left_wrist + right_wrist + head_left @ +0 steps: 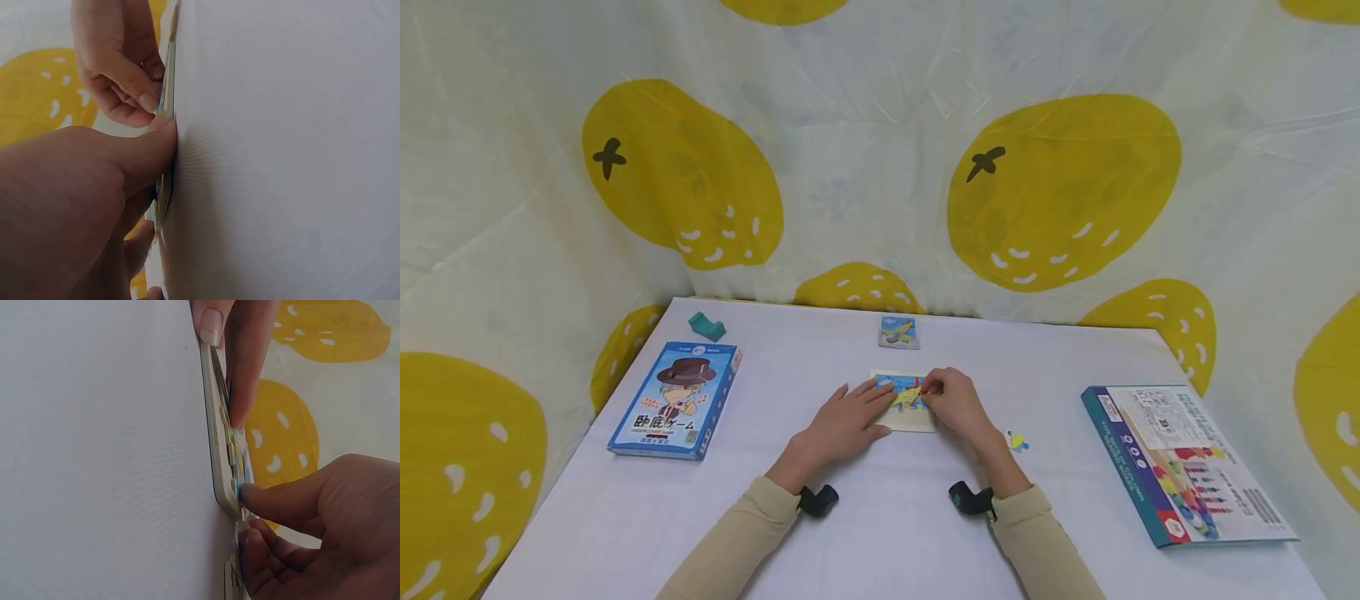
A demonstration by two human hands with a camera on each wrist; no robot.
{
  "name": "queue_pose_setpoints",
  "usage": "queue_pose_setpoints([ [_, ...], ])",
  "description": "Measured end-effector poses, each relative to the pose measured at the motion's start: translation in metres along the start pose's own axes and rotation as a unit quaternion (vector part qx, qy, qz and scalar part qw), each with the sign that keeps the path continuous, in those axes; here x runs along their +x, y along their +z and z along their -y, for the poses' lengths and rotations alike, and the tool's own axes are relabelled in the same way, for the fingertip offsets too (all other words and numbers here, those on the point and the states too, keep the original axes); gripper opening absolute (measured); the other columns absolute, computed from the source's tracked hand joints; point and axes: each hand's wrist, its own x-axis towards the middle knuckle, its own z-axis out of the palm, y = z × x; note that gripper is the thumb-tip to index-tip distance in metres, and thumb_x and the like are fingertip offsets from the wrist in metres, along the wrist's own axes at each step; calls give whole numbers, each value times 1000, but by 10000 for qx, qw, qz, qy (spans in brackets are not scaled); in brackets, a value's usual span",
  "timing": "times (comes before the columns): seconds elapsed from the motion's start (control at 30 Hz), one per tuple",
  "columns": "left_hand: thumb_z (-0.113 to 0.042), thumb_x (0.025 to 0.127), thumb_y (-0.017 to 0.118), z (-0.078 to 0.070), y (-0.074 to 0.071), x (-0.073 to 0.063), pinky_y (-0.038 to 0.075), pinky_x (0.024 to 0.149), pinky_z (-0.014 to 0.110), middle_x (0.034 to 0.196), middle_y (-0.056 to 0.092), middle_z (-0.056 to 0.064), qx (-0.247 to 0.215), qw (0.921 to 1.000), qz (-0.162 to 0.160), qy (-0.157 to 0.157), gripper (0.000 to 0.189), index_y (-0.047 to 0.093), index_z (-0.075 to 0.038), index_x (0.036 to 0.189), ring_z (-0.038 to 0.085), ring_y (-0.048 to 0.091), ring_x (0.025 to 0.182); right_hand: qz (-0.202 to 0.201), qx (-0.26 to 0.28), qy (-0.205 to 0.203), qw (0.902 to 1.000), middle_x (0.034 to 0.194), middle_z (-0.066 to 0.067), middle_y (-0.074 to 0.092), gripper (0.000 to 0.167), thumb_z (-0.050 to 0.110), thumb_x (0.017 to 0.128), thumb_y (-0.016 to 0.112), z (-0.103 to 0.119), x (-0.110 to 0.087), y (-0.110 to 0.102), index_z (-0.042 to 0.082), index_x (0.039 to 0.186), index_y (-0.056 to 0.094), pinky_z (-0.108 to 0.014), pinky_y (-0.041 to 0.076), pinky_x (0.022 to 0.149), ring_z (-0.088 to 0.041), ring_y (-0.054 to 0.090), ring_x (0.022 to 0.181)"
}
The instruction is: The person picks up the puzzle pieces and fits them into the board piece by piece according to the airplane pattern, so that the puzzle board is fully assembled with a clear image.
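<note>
A small jigsaw puzzle board (916, 424) with a cream frame and a blue-and-yellow picture lies at the middle of the table. My left hand (842, 419) rests on its left part, fingers stretched across the picture and thumb at the near edge. At the board's right side, my right hand (957, 402) pinches a puzzle piece (245, 525) between thumb and fingers; most of the piece is hidden by them. In the right wrist view, several pieces sit slightly raised along the frame. A loose yellow-and-blue puzzle piece (1017, 440) lies beside my right wrist.
Behind the board lies a small picture card (898, 332) showing a yellow plane. A blue game box (673, 400) and a teal block-like object (706, 326) are on the left. A larger board-game box (1195, 467) lies on the right. A patterned cloth (865, 167) hangs behind the table.
</note>
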Motion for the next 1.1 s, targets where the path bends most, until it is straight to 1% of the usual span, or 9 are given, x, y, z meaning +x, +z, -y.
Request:
queue_pose_setpoints([
  [0.2, -49, 101, 49, -4, 1, 0, 27, 118, 62, 162, 34, -4, 243, 9996, -107, 65, 58, 36, -30, 155, 25, 27, 153, 26, -79, 75, 9999, 86, -8, 60, 6, 8, 86, 72, -1, -1, -2, 7, 91, 71, -29, 43, 68, -19, 53, 79],
  [0.33, -50, 101, 48, -9, 1, 3, 28, 116, 64, 162, 35, -3, 341, 9993, -107, -79, 55, 40, -33, 153, 27, 29, 151, 27, -79, 110, 9999, 87, -8, 60, 6, 8, 85, 72, -1, -2, -2, 6, 91, 71, -30, 44, 68, -20, 53, 79],
  [0.5, -51, 100, 50, -17, -4, 3, 29, 114, 66, 161, 36, -2, 360, 9990, -58, -267, 55, 41, -33, 152, 27, 30, 151, 18, -84, 94, 9999, 87, -8, 61, 6, 8, 86, 71, -1, -3, -3, 6, 92, 71, -31, 45, 69, -20, 54, 80],
  [0.7, -50, 100, 51, -21, -7, 3, 31, 114, 65, 160, 38, -1, 412, 9987, -70, -297, 54, 44, -32, 151, 28, 31, 150, 22, -59, 73, 10000, 87, -8, 62, 5, 7, 86, 71, -2, -2, -3, 6, 91, 71, -31, 45, 70, -19, 54, 80],
  [0.83, -50, 100, 52, -18, -5, 3, 31, 114, 64, 160, 39, 0, 351, 9991, -113, -198, 54, 45, -30, 150, 28, 32, 149, 26, -71, -5, 10000, 87, -7, 62, 4, 7, 86, 72, -3, -2, -3, 7, 90, 71, -31, 45, 70, -20, 54, 80],
  [0.97, -48, 100, 52, -9, -3, 2, 28, 117, 62, 162, 35, -1, 23, 9999, -99, -37, 56, 43, -28, 151, 27, 28, 152, 84, 43, -186, 9998, 88, -7, 63, 6, 7, 87, 71, -6, -3, -8, 7, 93, 71, -31, 46, 71, -19, 55, 81],
  [1.1, -45, 100, 55, 4, -3, -2, 26, 121, 55, 164, 31, 1, -310, 9994, -90, 127, 60, 40, -23, 154, 25, 26, 153, 119, 228, -260, 9993, 95, -7, 67, 9, 10, 90, 68, -9, -5, -14, 8, 98, 71, -34, 50, 77, -20, 57, 86],
])
